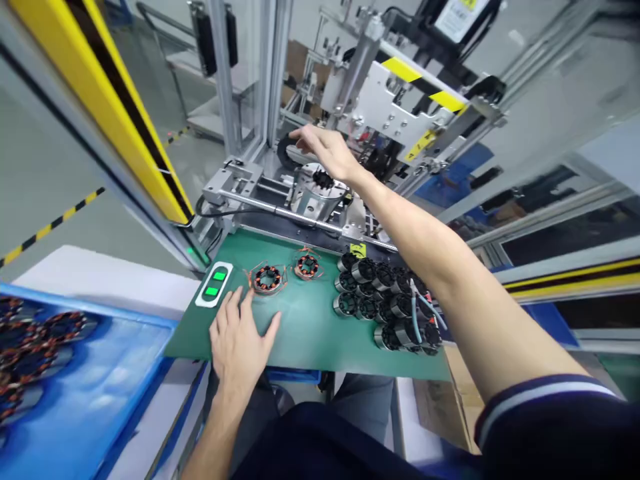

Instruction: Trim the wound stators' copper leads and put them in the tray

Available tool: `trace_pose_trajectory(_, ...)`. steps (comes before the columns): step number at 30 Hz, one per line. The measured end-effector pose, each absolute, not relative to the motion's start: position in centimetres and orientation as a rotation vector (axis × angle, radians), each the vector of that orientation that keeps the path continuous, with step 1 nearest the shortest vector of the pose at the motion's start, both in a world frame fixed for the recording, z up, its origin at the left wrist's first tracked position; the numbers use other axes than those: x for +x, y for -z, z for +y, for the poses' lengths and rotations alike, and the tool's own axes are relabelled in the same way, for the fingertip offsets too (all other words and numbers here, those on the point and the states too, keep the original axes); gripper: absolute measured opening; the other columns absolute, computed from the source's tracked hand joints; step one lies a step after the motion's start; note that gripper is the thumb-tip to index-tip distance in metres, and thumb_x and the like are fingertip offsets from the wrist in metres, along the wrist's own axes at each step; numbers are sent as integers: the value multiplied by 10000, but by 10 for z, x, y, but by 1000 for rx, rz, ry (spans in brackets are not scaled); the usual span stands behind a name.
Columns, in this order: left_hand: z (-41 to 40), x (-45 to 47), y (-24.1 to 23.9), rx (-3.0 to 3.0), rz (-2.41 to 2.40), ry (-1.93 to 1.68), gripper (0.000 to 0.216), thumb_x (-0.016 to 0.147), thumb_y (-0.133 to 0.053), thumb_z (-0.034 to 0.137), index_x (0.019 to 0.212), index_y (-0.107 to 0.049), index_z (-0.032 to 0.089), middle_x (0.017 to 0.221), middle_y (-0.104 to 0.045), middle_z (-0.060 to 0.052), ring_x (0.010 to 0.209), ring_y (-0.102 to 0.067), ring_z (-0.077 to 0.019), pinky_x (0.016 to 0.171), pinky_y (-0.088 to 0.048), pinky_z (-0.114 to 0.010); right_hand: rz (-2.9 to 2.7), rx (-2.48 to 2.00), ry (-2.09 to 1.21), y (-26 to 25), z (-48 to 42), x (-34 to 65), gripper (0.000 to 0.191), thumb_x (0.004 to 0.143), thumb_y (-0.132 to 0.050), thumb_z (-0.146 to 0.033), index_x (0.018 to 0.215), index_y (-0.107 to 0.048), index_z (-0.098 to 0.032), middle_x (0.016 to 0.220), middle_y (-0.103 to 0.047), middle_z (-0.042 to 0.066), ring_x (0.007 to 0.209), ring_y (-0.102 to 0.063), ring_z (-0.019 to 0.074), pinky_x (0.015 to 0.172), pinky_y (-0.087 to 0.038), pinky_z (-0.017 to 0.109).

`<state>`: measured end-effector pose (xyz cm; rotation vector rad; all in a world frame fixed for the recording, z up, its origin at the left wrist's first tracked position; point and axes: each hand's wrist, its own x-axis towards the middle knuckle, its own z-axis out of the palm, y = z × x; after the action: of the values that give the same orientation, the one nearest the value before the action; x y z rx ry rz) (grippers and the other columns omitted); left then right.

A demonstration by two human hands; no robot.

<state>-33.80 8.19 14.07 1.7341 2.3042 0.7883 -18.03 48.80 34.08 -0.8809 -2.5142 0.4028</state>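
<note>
My left hand lies over the green mat with its fingers spread and nothing held. Its fingertips are close to a motor stator with copper windings and loose wire ends. A second wound stator sits a little to the right. My right hand reaches into the machine with fingers stretched out, above a round metal fixture that carries a black slotted part. Beside those fingertips is a black ring; whether they touch it I cannot tell.
Several black-and-metal stator cores stand grouped on the mat's right side, with pale blue-handled pliers on top. A white two-button panel lies at left. A blue tray holds wound stators. Yellow posts and the machine's head flank the workspace.
</note>
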Motion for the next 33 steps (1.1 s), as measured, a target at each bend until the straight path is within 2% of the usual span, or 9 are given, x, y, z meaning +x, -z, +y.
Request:
trace_pose_trajectory(4, 98, -349, -135, 1789, 2175, -760, 925, 1086, -488, 690, 1769, -410, 72, 1844, -476, -289, 1753, -396, -474, 1372, -407, -676, -2256, -1131, -352, -388, 477, -74, 1176, 1060, 26, -947, 1486, -742, -165, 1164, -817, 146, 1022, -814, 268, 1067, -643, 447)
trace_pose_trajectory(8, 127, -357, -127, 1810, 2130, -785, 1049, 1041, -465, 759, 1755, -407, -6, 1834, -469, -324, 1763, -373, -495, 1423, -367, -677, -2242, -1459, -337, -369, 478, 41, 1054, 1123, -54, -882, 1521, -727, -175, 1233, -821, 147, 988, -797, 259, 1083, -631, 462)
trace_pose_trajectory(13, 157, -359, -130, 1690, 2165, -860, 902, 970, -578, 800, 1631, -610, 187, 1765, -585, -223, 1733, -434, -466, 1440, -359, -666, -2254, -1653, -396, -308, 478, 88, 859, 1136, -331, -875, 1305, -823, -192, 1173, -850, 132, 1102, -776, 288, 1192, -560, 472)
trace_pose_trajectory(18, 163, -359, -142, 1214, 2047, -1306, 808, 713, -876, 743, 1293, -671, 219, 1489, -742, -221, 1494, -656, -453, 1363, -459, -705, -2101, -1485, -234, -319, 458, 72, 714, 1166, -383, -757, 1111, -825, -199, 1202, -836, 136, 1187, -738, 286, 1236, -509, 434)
trace_pose_trajectory(21, 143, -360, -145, 1050, 1904, -1564, 711, 767, -793, 711, 1250, -526, 262, 1398, -782, -172, 1289, -784, -329, 1207, -616, -604, -1906, -1284, -106, -342, 407, 81, 670, 1193, -359, -691, 1125, -826, -215, 1197, -831, 112, 1177, -751, 270, 1193, -540, 430)
trace_pose_trajectory(24, 94, -356, -140, 870, 1603, -1741, 561, 821, -738, 579, 1225, -477, 290, 1369, -817, -120, 1138, -832, -251, 1023, -672, -461, -1667, -1108, -18, -340, 313, 122, 588, 1184, -452, -691, 1198, -830, -241, 1136, -821, 77, 1099, -779, 252, 1094, -597, 432)
trace_pose_trajectory(27, 24, -343, -128, 660, 1292, -1751, 511, 731, -852, 440, 1113, -552, 283, 1122, -850, -21, 849, -785, -170, 882, -658, -359, -1407, -1307, -36, -294, 192, 176, 558, 1163, -454, -688, 1199, -803, -253, 1014, -801, 68, 940, -793, 253, 953, -645, 433)
trace_pose_trajectory(29, -21, -324, -123, 665, 1202, -1607, 487, 757, -850, 468, 1144, -619, 284, 969, -808, 25, 672, -677, -129, 829, -665, -373, -1233, -1687, -25, -245, 118, 200, 615, 1145, -352, -704, 1163, -777, -259, 1009, -807, 98, 933, -796, 289, 965, -660, 490)
trace_pose_trajectory(33, -84, -276, -126, 610, 1059, -1290, 538, 827, -886, 470, 1275, -639, 305, 981, -773, 27, 662, -637, -115, 872, -661, -398, -1308, -1862, -118, -155, 33, 207, 486, 945, -564, -680, 1086, -809, -285, 1147, -840, 178, 1088, -785, 403, 1054, -647, 654)
